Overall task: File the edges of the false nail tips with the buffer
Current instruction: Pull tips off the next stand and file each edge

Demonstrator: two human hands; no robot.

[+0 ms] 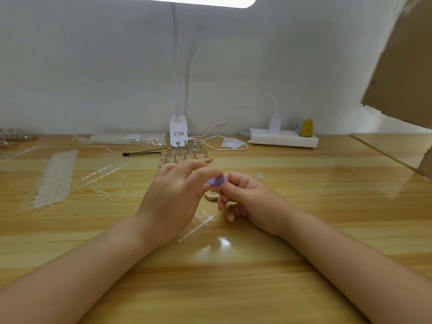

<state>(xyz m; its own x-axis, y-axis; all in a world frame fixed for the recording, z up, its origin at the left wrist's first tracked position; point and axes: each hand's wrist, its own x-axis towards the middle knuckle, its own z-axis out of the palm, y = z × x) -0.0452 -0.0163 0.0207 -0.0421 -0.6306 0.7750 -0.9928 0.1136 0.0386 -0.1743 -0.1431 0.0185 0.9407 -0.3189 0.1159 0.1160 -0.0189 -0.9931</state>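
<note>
the purple buffer (217,181) is pinched between thumb and curled fingers of the right hand (247,202), its visible end pointing toward ten o'clock into the fingertips of the left hand (174,195), so the gap between the two hands is where the filing is judged to happen. the left fingers are bent together as if a nail tip were pinched, but any tip there is too small and blurred to be made out, so its grip cannot be told; most of the buffer's length is hidden, and a small stand (211,196) is half covered at six o'clock below it
</note>
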